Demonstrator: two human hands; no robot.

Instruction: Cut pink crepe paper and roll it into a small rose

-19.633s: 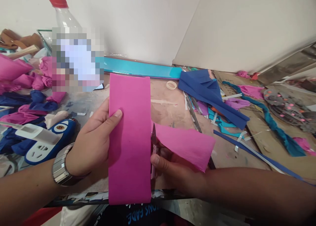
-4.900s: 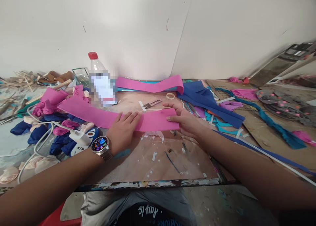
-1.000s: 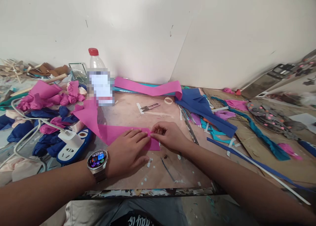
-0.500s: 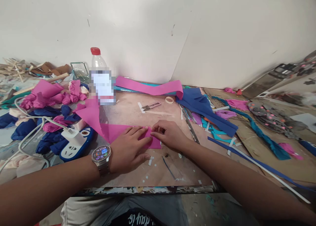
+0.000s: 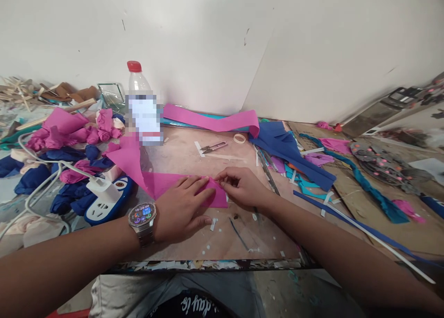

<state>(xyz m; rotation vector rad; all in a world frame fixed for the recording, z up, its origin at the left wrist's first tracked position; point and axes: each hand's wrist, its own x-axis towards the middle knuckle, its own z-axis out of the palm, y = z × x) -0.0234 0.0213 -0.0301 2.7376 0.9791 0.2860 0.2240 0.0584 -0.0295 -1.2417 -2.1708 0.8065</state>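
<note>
A pink crepe paper strip point(image 5: 163, 183) lies across the worktop, its left end bent up toward the pile of paper flowers. My left hand point(image 5: 185, 202), with a watch at its wrist, rests flat on the strip, fingers stretched out and thumb off to the front. At the strip's right end, my right hand point(image 5: 239, 186) is closed, thumb and forefinger pinching the top edge near a small fold. The fingertips of both hands are close together. Behind them lie thread snips point(image 5: 215, 146) and a roll of tape point(image 5: 239, 138).
Pink and blue paper flowers point(image 5: 69, 156) and a power strip point(image 5: 111, 200) with a white cable crowd the left. A phone point(image 5: 146, 119) leans on a red-capped bottle point(image 5: 134, 67). Blue paper point(image 5: 294, 156) and a white stick point(image 5: 378, 239) lie to the right.
My right hand's fingertips have moved slightly right and down along the strip's end, where a small fold now shows. My left hand stays flat in place.
</note>
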